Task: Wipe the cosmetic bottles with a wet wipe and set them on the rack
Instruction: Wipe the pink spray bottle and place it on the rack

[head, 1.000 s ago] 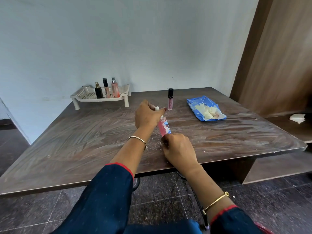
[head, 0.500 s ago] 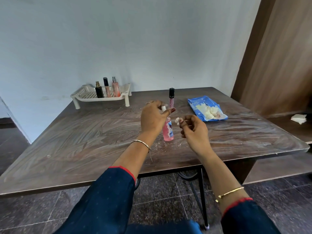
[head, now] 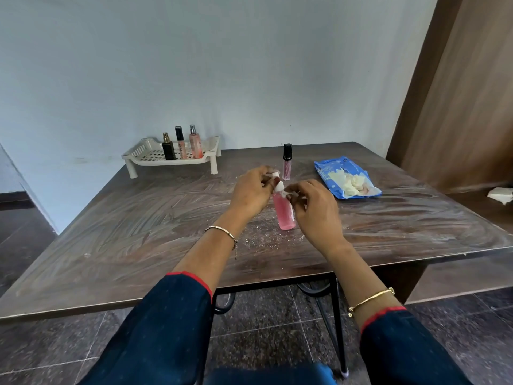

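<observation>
One upright, white-capped pink bottle [head: 284, 215]

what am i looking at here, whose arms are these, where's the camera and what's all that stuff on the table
There is no machine here. A person wears a camera on their head, so this single picture looks down at their own arms. The left hand grips the white top of a pink bottle standing on the table. The right hand pinches a small white wipe by the bottle's neck. Behind them stands a lip gloss tube. To the right lies a blue pack of wipes. Far left, a white rack holds three bottles.
</observation>
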A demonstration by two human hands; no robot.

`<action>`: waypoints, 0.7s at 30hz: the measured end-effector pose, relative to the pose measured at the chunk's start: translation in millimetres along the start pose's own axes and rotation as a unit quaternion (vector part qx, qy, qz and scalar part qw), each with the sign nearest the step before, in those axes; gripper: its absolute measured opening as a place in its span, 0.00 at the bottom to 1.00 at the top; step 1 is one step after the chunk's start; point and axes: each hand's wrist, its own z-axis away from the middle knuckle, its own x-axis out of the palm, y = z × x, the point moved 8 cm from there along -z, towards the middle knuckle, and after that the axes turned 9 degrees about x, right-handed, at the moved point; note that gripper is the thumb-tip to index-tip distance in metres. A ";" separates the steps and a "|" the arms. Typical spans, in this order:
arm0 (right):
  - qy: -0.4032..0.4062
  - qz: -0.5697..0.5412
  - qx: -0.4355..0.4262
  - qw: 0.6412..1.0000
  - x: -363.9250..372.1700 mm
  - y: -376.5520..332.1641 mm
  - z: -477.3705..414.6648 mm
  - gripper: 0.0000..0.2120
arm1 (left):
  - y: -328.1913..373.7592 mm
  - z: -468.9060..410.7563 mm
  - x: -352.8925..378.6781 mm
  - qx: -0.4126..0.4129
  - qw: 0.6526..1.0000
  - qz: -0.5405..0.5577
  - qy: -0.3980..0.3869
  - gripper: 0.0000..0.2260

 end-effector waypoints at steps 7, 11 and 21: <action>-0.008 0.067 -0.100 0.993 4.7 -13.8 3.0 0.03 | -3.6 -5.8 3.1 -0.014 0.999 0.036 0.005 0.12; -0.048 0.106 -0.150 0.982 9.2 -18.4 19.2 0.02 | -6.5 -8.1 5.0 -0.025 0.998 0.049 0.006 0.12; -0.181 0.118 -0.079 0.973 18.1 14.6 35.4 0.10 | 9.6 -8.8 13.9 -0.003 0.999 0.023 -0.027 0.13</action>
